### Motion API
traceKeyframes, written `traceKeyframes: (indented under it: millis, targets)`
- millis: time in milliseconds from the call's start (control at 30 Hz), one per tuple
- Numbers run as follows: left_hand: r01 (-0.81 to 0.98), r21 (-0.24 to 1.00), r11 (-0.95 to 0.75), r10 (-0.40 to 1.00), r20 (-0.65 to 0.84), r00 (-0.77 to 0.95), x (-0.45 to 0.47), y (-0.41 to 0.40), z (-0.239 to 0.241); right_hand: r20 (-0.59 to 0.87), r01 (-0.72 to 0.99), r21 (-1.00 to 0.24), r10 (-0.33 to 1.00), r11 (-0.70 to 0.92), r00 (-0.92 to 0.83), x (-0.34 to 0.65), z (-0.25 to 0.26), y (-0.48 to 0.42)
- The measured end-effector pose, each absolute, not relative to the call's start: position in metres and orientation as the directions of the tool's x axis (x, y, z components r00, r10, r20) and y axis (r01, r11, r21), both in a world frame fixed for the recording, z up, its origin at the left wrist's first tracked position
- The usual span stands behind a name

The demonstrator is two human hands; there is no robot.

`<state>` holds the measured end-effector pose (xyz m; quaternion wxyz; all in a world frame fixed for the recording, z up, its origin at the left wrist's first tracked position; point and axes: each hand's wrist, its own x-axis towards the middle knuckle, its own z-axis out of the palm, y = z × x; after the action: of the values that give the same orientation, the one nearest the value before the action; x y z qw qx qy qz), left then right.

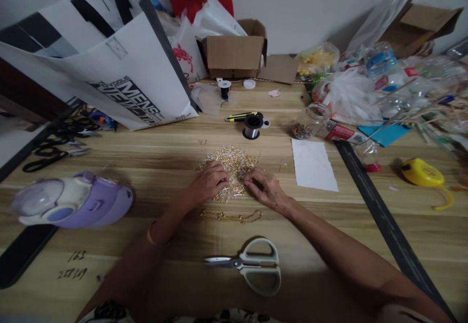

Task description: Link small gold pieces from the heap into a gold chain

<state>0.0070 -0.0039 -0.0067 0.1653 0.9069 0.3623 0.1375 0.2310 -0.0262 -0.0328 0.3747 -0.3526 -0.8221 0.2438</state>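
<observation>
A loose pile of small gold and silver pin-like pieces (234,167) lies on the wooden table, with a hand at each side. My left hand (209,182) rests against its left edge, fingers curled inward and closed; what they hold, if anything, is hidden. At the right edge, my right hand (266,187) has thumb and fingers pinched together, and anything between them is too small to make out. Just in front of the pile lies a thin gold chain (232,216). Nearer to me are white-handled scissors (252,263), their blades pointing left.
Beyond the pile are a wire spool (252,127) and a yellow-black utility knife (239,117). White paper (315,166), a jar of beads (310,120) and a yellow tape measure (423,172) lie right. A purple-white bottle (95,201) and black-handled scissors (51,157) lie left, below a large bag (139,69).
</observation>
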Motion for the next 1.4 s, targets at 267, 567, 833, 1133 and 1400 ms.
traceKeyframes:
  millis: [267,567,833,1133,1400]
  targets:
    - [0.588,0.487,-0.646,0.729,0.166,0.664,0.002,0.003,-0.007,0.432,0.397,-0.676,0.770,0.621,-0.470,0.231,-0.032,-0.027]
    - [0.581,0.429,-0.691,0.678,0.109,0.726,0.006,-0.004,-0.005,0.441,0.400,-0.669,0.768,0.627,-0.466,0.230,-0.031,-0.027]
    - [0.546,0.441,-0.712,0.660,0.154,0.735,0.008,-0.008,-0.007,0.441,0.394,-0.672,0.766,0.628,-0.468,0.231,-0.032,-0.027]
    - [0.574,0.463,-0.676,0.710,0.200,0.675,-0.004,0.003,-0.009,0.443,0.399,-0.667,0.765,0.630,-0.468,0.231,-0.033,-0.026]
    - [0.588,0.442,-0.677,0.707,0.171,0.686,-0.005,0.004,-0.007,0.443,0.399,-0.665,0.763,0.632,-0.470,0.231,-0.034,-0.026]
